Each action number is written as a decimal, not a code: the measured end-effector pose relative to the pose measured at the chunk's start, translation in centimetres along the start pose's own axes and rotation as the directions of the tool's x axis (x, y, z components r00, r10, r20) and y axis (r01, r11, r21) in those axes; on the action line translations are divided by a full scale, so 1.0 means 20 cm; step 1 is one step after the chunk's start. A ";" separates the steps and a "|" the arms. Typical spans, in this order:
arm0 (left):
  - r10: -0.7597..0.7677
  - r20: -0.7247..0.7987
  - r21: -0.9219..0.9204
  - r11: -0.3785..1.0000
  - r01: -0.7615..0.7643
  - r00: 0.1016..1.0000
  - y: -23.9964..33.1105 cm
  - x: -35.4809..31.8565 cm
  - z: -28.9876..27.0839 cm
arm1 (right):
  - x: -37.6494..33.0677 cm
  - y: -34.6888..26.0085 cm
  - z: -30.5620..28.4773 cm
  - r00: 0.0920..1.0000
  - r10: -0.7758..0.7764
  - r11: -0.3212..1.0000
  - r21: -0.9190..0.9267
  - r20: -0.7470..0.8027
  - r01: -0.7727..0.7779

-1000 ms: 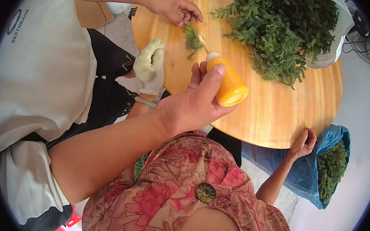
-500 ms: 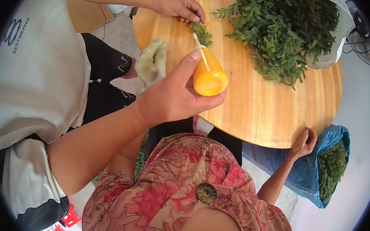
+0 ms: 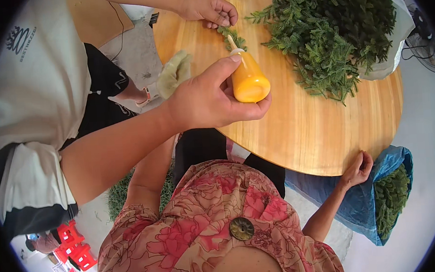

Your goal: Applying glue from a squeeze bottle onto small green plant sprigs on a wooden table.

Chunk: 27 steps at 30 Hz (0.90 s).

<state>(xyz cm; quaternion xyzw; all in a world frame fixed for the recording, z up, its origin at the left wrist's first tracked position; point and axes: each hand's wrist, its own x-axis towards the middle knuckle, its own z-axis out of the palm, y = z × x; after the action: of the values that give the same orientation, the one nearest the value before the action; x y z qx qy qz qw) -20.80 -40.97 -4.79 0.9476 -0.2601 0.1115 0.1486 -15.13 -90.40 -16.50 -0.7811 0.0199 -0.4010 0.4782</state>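
Observation:
My right hand (image 3: 357,170) rests at the near right edge of the round wooden table (image 3: 278,147). Its fingers curl loosely inward, with nothing visible in them. My left forearm (image 3: 152,172) passes behind a co-worker's arm, which hides my wrist. Beyond that arm shows a pale green glove (image 3: 175,73), apparently on my left hand; its grip cannot be made out. The co-worker's near hand (image 3: 210,96) holds a yellow squeeze bottle (image 3: 251,81) with a pale nozzle pointing away. Their other hand (image 3: 210,11) is beside a small green sprig (image 3: 236,41) on the table.
A white bag (image 3: 406,22) full of green fir branches (image 3: 321,40) lies on the table's far right. Beside my right hand, a blue bag (image 3: 353,205) holds more greenery. Red plastic stools (image 3: 77,249) stand at lower left. The co-worker stands close on my left.
The co-worker's bottle has shifted slightly up and to the right. The glove has moved slightly left and the co-worker's body has shifted, showing more red stools. My right hand stays put.

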 end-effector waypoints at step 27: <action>-0.189 -0.261 -0.465 0.884 0.049 0.947 -0.09 -0.01 0.19 | 0.00 0.00 0.00 1.000 0.007 1.000 0.028 0.013 -0.007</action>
<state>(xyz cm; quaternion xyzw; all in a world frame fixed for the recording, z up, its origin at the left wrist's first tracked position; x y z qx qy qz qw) -19.48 -40.64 -8.90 0.8732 -0.1939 0.1802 0.4091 -15.25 -90.37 -16.46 -0.7768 0.0140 -0.3947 0.4905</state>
